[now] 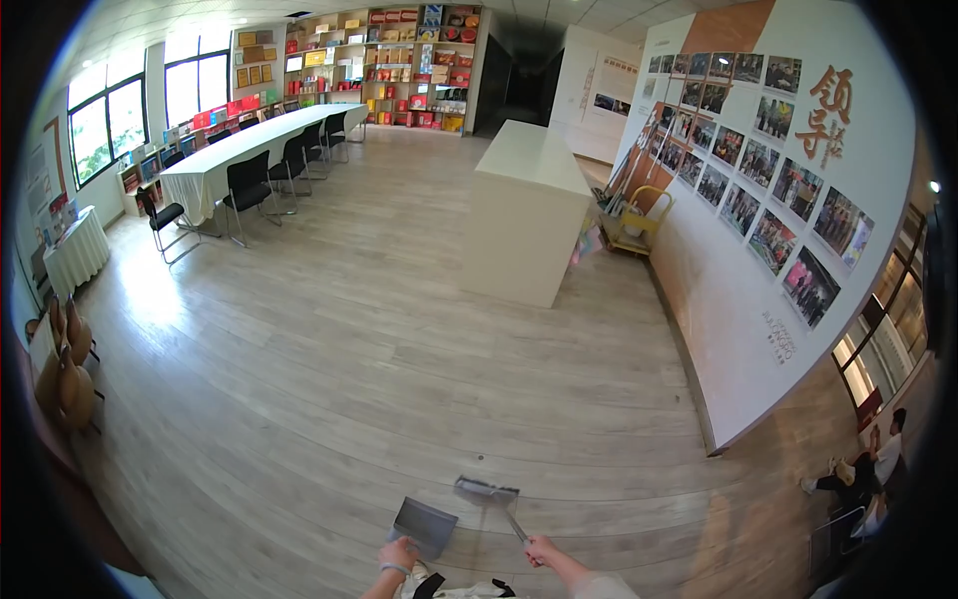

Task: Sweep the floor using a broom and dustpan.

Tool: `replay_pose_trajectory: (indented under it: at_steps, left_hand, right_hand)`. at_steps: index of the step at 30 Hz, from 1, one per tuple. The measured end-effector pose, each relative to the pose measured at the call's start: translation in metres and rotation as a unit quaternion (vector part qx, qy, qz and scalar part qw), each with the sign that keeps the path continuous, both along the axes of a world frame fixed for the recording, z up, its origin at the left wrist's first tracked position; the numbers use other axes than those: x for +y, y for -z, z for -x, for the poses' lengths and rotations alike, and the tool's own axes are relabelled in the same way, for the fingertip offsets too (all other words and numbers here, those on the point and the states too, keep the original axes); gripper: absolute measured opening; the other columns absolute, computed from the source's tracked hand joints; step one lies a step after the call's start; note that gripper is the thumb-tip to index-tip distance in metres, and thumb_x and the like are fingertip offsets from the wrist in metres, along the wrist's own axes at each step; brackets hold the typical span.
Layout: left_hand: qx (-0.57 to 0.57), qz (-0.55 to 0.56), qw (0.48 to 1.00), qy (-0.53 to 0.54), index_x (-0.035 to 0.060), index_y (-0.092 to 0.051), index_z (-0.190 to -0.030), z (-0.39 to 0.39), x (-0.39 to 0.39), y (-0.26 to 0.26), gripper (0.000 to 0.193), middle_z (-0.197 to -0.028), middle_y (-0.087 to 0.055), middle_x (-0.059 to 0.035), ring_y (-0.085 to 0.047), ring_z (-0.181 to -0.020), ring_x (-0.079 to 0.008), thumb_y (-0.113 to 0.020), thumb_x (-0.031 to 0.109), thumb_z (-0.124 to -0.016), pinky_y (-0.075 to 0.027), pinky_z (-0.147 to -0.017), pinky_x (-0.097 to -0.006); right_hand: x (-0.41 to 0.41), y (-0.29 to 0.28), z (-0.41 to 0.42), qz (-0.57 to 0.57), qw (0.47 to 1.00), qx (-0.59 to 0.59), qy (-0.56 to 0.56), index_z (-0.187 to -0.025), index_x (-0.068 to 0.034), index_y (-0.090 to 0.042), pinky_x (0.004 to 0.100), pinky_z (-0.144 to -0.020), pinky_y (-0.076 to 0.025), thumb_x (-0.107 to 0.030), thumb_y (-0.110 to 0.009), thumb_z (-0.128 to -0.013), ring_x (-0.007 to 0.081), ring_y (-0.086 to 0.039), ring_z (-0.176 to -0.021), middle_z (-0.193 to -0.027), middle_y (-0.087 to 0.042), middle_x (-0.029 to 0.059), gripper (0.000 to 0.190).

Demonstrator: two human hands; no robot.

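Note:
My left hand (398,554) grips a grey dustpan (425,524) low in front of me; its handle is mostly hidden by the hand. A band circles the left wrist. In my right hand (539,550) is the handle of a broom (486,488), its grey head reaching forward and to the left. The broom head lies ahead and to the right of the dustpan, apart from it. On the wood-plank floor (359,404), a small dark spot (480,457) shows just beyond the broom head.
A pale counter (524,232) stands ahead. To its right, a yellow cart (636,221) and several long-handled tools lean by the photo wall (748,224). Black chairs (249,183) line a white-clothed table (262,142). Brown seats (71,374) stand left; people (868,464) sit far right.

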State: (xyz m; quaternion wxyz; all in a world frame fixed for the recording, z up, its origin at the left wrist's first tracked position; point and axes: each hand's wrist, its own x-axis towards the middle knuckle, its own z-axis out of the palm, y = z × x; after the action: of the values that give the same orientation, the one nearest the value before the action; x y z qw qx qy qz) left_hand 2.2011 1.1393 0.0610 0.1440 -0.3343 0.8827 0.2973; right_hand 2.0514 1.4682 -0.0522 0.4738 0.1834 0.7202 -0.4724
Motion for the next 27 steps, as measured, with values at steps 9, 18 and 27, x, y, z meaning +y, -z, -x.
replay_pose_trajectory:
  at_steps: [9, 18, 27]
  left_hand:
    - [0.000, 0.013, 1.000, -0.006, 0.0207, -0.059, -0.098, 0.015, -0.056, 0.024, 0.036, -0.087, -0.062, -0.0107, -0.058, -0.085, -0.0285, -0.060, 0.036, -0.066, -0.046, -0.071, -0.0389]
    - [-0.018, -0.042, 0.999, -0.016, 0.0201, -0.060, -0.097, 0.018, -0.069, -0.018, 0.035, -0.090, -0.061, -0.0105, -0.058, -0.086, -0.0280, -0.058, 0.036, -0.066, -0.046, -0.073, -0.0379]
    - [0.001, 0.012, 1.000, -0.004, 0.0196, -0.058, -0.097, 0.042, -0.067, 0.025, 0.036, -0.085, -0.061, -0.0119, -0.058, -0.081, -0.0296, -0.056, 0.040, -0.067, -0.046, -0.070, -0.0377]
  right_hand:
    - [-0.081, 0.001, -0.045, -0.040, 0.997, -0.039, -0.048, -0.100, -0.008, -0.051, 0.0251, -0.029, -0.031, 0.000, -0.056, -0.069, 0.0121, -0.043, -0.038, -0.055, -0.049, 0.0068, 0.033]
    - [-0.090, -0.054, -0.004, 0.007, 1.000, -0.018, 0.007, -0.120, -0.006, -0.039, 0.0255, -0.030, -0.034, 0.002, -0.054, -0.071, 0.0110, -0.042, -0.037, -0.056, -0.049, 0.0071, 0.052]
    - [-0.134, -0.055, 0.003, -0.119, 0.980, 0.104, -0.120, -0.108, -0.005, -0.050, 0.0252, -0.032, -0.035, 0.005, -0.058, -0.066, 0.0113, -0.043, -0.039, -0.058, -0.051, 0.0063, 0.044]
